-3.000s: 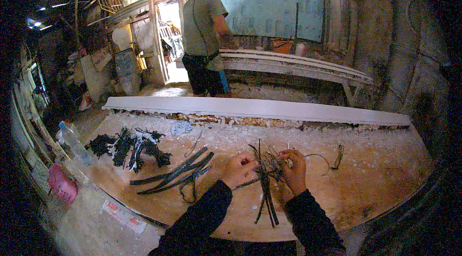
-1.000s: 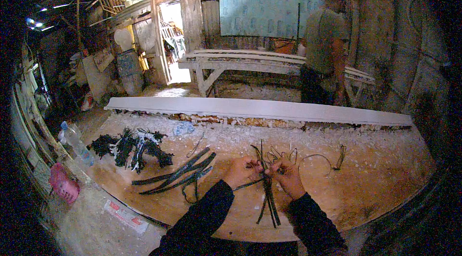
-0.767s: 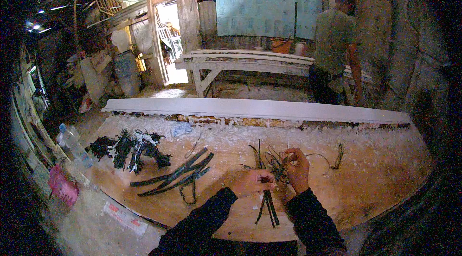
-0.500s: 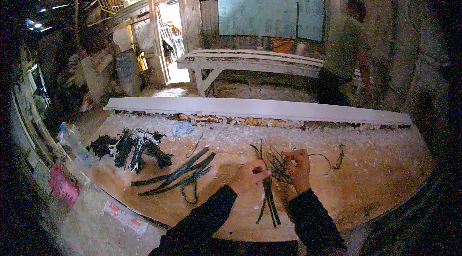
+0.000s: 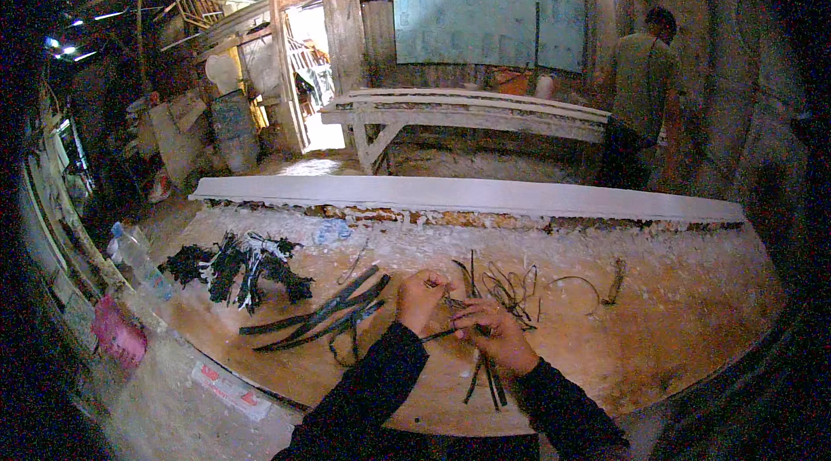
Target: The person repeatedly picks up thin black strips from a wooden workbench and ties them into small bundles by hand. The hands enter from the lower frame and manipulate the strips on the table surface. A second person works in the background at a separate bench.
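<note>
Black strips (image 5: 490, 385), flat and narrow, are being displayed as a loose crossed bundle on the brown wooden surface (image 5: 632, 357). The middle of the bundle is being covered by the right hand (image 5: 499, 337); its upper ends are being left exposed beyond the fingers, and its lower ends are being fanned toward the near edge.

The left hand (image 5: 420, 299) is being held just beside the bundle, on its left side, with the fingertips closed in a pinch on what appears to be a thin dark strand. The fingers of the right hand are being curled over the strips; whether a firm grip is being applied cannot be told.

Thin cord (image 5: 512, 283), wiry and looped, is being spread to the right of the upper ends, near the right hand. Further loose strips (image 5: 316, 320) are being overlapped on the surface to the left of both hands, apart from the bundle. Beyond these, frayed tufts (image 5: 229, 272) of black and whitish fibre are being observed. Along the far side, a long, smooth white moulding (image 5: 467, 193) is being noted.
</note>
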`<state>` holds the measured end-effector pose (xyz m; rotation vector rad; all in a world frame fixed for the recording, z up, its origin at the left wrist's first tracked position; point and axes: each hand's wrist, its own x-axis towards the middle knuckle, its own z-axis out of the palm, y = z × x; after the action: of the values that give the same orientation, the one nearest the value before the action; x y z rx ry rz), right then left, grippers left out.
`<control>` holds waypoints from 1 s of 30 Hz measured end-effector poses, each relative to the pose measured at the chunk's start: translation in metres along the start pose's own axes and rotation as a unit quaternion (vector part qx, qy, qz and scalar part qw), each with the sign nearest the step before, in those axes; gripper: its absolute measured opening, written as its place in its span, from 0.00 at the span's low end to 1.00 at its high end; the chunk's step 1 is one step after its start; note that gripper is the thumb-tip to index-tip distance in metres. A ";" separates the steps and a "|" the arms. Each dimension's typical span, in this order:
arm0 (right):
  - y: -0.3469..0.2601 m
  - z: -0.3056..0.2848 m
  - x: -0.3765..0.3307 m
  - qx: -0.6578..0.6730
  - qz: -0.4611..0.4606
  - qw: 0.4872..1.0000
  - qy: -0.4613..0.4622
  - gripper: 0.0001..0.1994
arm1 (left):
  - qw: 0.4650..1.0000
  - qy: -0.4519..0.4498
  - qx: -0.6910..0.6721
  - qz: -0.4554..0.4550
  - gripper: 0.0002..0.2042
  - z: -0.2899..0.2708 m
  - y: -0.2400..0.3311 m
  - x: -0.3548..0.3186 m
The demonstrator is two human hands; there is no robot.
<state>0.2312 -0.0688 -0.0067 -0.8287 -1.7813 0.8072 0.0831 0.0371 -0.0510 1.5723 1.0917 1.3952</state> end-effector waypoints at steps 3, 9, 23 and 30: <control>-0.004 -0.004 -0.002 0.114 0.092 0.989 0.008 0.08 | 0.993 0.014 0.102 0.056 0.02 0.003 0.008 -0.005; -0.014 -0.004 0.000 0.015 0.067 0.997 0.044 0.07 | 0.993 -0.029 0.115 0.019 0.03 0.005 0.033 -0.019; -0.015 -0.005 0.001 0.037 0.077 0.987 0.139 0.08 | 0.992 -0.031 0.112 0.039 0.02 0.004 0.031 -0.018; -0.015 -0.009 0.002 -0.053 0.012 0.985 0.165 0.08 | 0.978 -0.047 0.111 0.172 0.03 0.013 0.014 -0.015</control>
<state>0.2364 -0.0737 0.0090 -0.9936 -1.5312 0.5544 0.0972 0.0182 -0.0448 2.0447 0.9772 1.4375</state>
